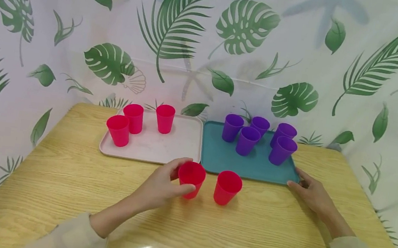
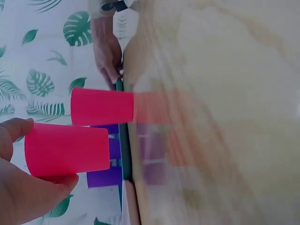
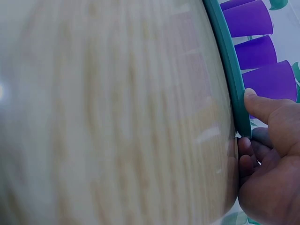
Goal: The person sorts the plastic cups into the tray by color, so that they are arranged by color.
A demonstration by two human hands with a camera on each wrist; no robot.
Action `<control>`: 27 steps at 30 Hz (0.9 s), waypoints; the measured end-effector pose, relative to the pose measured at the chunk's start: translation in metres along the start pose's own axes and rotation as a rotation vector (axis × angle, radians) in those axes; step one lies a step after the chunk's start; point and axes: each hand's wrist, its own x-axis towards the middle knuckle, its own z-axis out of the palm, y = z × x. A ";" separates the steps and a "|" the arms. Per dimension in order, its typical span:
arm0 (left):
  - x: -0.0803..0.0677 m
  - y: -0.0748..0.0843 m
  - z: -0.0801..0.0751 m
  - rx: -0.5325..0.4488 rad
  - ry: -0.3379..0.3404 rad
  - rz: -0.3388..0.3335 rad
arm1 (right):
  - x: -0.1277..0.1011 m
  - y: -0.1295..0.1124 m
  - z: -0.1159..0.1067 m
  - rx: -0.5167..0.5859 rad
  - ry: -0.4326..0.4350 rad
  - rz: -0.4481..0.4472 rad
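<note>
My left hand (image 1: pixel 161 184) grips a red cup (image 1: pixel 191 179) between thumb and fingers, in front of where the two trays meet. In the left wrist view that cup's base stands a little off the table. A second red cup (image 1: pixel 228 187) stands upright on the table just to its right. My right hand (image 1: pixel 314 193) holds the near right corner of the teal tray (image 1: pixel 216 162), its thumb (image 3: pixel 265 105) against the rim and the other fingers curled at the edge. On this tray stand several purple cups (image 1: pixel 248 141), upright.
To the left, touching the teal tray, lies a pale pink tray (image 1: pixel 154 151) with three upright red cups (image 1: pixel 119 130). Both trays lie at the back of the wooden table (image 1: pixel 62 190). A leaf-patterned cloth (image 1: pixel 243 71) hangs behind and at both sides.
</note>
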 end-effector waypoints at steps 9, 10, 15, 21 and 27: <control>0.012 0.007 -0.043 0.022 0.075 -0.003 | 0.000 0.002 0.000 0.009 -0.013 0.006; 0.013 0.007 -0.048 0.030 0.090 -0.004 | 0.000 0.002 0.000 0.010 -0.013 0.010; 0.020 0.009 -0.072 0.093 0.153 -0.013 | 0.000 0.000 0.001 0.013 -0.010 0.017; 0.030 0.014 -0.099 0.152 0.245 -0.022 | -0.001 -0.001 0.000 0.015 -0.015 0.013; 0.043 0.006 -0.107 0.175 0.293 -0.076 | -0.001 0.000 -0.001 0.022 -0.026 0.011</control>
